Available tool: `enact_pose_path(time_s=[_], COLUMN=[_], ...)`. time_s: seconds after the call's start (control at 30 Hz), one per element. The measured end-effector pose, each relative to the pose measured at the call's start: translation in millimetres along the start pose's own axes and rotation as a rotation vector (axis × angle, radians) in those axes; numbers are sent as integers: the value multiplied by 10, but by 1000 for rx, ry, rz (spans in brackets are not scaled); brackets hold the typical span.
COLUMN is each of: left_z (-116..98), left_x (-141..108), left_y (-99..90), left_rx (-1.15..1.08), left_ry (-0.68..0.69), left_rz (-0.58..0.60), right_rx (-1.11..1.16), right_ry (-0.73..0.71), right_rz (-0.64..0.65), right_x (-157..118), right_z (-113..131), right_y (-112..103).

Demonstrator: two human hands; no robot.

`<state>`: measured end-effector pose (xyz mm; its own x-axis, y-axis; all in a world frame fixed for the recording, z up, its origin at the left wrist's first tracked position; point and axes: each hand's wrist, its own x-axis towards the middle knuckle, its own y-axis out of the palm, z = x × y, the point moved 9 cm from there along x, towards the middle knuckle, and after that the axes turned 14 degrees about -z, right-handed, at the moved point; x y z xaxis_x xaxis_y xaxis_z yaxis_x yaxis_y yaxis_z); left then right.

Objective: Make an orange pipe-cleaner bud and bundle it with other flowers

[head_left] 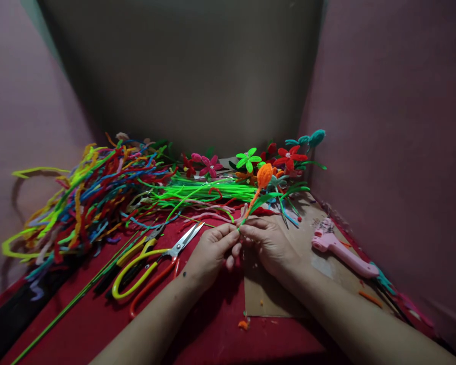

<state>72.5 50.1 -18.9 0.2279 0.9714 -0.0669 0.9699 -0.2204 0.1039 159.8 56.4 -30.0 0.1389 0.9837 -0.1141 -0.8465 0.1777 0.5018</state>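
Note:
An orange pipe-cleaner flower (265,176) stands tilted up between my hands, its orange stem turning green near the bottom, with a green leaf (262,201) beside it. My left hand (216,249) pinches the green lower end of the stem between thumb and index finger. Close against it, my right hand (268,242) pinches the same stem just to the right, thumb and index finger together. The fingertips of both hands nearly touch, and the very end of the stem is hidden by them.
Scissors (178,247) and pliers (137,248) lie left of my hands. A large pile of coloured pipe cleaners (95,203) fills the left. Green stems (213,191) and finished flowers (248,159) lie behind. A pink glue gun (344,251) rests on cardboard (273,299) at right.

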Motion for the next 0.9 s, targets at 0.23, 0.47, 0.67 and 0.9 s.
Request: enact_pose_path(time_s=[0.23, 0.47, 0.67, 0.9], left_z=[-281, -289, -135, -67], left_x=[-128, -114, -36, -30], left_y=[-117, -174, -136, -65], left_rx=[599, 659, 336, 64], left_ry=[550, 603, 218, 59], left_rz=[-297, -333, -206, -76], right_rx=[21, -52, -28, -11], right_ry=[41, 48, -44, -34], right_rz=[-74, -87, 11, 76], right_x=[4, -15, -66, -49], right_z=[-99, -89, 62, 31], right_y=[-56, -46, 49, 65])
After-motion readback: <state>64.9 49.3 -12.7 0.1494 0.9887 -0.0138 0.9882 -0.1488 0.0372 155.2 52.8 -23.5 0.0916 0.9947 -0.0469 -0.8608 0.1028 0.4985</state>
